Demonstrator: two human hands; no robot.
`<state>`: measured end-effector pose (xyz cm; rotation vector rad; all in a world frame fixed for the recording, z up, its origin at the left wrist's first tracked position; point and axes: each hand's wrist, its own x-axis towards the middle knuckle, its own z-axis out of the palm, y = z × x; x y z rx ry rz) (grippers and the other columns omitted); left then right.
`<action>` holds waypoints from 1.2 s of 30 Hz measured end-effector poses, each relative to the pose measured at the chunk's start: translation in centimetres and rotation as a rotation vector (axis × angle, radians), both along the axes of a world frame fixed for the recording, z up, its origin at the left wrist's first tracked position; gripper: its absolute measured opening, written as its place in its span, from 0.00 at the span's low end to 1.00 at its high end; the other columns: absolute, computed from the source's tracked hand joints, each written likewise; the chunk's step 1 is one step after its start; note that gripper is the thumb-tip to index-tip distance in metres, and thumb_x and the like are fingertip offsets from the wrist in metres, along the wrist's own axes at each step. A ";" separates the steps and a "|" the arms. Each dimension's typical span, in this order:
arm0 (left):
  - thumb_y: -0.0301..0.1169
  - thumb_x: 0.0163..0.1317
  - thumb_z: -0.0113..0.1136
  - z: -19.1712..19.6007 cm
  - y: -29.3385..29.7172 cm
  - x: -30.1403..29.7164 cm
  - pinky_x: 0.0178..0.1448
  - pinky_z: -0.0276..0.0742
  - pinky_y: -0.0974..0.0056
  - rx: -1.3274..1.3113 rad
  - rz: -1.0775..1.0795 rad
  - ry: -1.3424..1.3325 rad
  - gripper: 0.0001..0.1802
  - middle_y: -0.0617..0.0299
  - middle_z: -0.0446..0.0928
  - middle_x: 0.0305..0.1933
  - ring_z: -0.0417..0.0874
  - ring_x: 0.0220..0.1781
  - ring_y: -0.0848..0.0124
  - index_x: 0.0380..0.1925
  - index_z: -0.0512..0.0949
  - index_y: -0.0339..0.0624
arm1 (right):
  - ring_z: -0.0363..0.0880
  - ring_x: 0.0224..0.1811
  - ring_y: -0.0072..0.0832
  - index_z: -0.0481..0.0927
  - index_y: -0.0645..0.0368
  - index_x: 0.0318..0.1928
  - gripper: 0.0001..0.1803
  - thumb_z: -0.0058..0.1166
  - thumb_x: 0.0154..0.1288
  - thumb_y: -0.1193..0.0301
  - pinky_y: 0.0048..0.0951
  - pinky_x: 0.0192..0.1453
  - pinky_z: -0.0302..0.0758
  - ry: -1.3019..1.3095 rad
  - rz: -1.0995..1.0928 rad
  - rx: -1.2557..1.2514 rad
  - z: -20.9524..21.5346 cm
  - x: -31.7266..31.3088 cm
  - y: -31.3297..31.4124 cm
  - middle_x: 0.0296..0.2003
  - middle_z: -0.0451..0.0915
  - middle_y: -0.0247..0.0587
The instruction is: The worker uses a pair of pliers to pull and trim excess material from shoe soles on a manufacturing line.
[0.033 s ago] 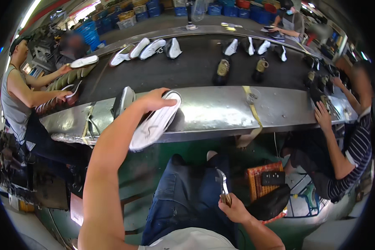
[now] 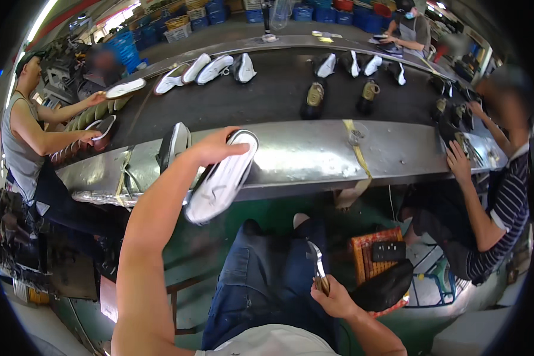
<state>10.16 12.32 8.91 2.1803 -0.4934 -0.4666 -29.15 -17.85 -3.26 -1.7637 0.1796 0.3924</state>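
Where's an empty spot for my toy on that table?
On the shiny metal edge, between the held shoe and the yellow strap. The black belt is bare this side of the left row of white shoes. Both ends are crowded: brown shoes left, dark shoes right.

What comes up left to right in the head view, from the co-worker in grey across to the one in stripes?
Co-worker in grey → shoe on the metal ledge → white-soled shoe in the left hand → metal tool in the right hand → yellow band → co-worker in stripes.
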 end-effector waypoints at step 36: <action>0.30 0.72 0.59 -17.5 0.3 -31.8 0.75 0.64 0.56 -0.568 0.168 -0.184 0.24 0.45 0.70 0.69 0.71 0.72 0.55 0.65 0.69 0.32 | 0.83 0.36 0.58 0.78 0.66 0.49 0.17 0.60 0.72 0.63 0.47 0.43 0.80 -0.317 0.396 -0.497 -1.3 1.6 4.9 0.33 0.83 0.55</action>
